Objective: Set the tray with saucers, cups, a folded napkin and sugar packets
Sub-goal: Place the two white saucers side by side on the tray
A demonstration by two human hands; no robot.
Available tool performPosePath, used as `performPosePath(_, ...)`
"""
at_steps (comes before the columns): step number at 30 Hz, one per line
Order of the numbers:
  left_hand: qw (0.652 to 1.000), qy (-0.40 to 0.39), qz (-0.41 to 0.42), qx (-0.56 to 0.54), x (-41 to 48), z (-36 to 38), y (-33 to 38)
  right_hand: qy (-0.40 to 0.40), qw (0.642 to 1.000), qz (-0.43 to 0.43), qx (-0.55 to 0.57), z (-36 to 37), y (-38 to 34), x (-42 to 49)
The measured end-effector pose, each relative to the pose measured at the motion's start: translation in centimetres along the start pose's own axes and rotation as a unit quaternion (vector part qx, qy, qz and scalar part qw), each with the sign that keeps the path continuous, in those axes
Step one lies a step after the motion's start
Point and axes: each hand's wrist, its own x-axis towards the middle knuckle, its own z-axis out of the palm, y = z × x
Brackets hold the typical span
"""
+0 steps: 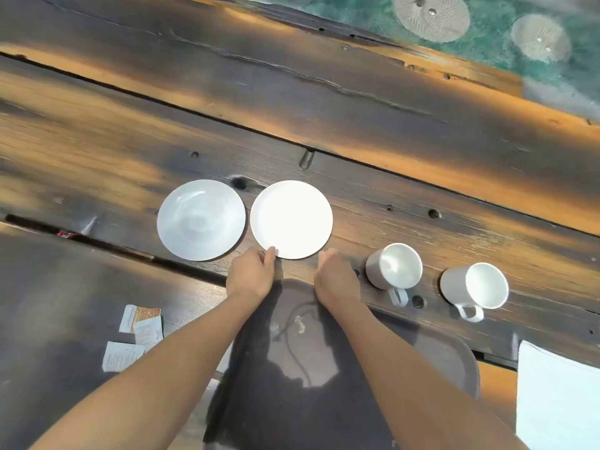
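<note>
Just beyond the far edge of the tray (438,352), the left hand (251,272) pinches the near rim of the right saucer (291,219), which lies on the table (97,141) beside the left saucer (201,219). The right hand (334,279) curls at that rim; its grip cannot be told.

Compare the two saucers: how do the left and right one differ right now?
The right saucer glares bright white under the light; the left saucer sits in shade, its centre ring visible. The left hand has its thumb on the right saucer's near rim; nothing touches the left saucer. Both are white, round, lying flat on the wooden table, not yet on the tray.
</note>
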Motion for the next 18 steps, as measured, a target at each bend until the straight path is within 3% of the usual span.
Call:
performPosePath(9,0.993,0.042,-0.063,-0.089,3.2,0.7,-0.2,0.019,0.991,0.063,0.114,0.3,-0.5,3.0)
performPosePath(18,0.993,0.016,-0.084,-0.086,5.0,0.7,0.7,0.078,0.982,0.075,0.156,0.2,-1.8,5.5)
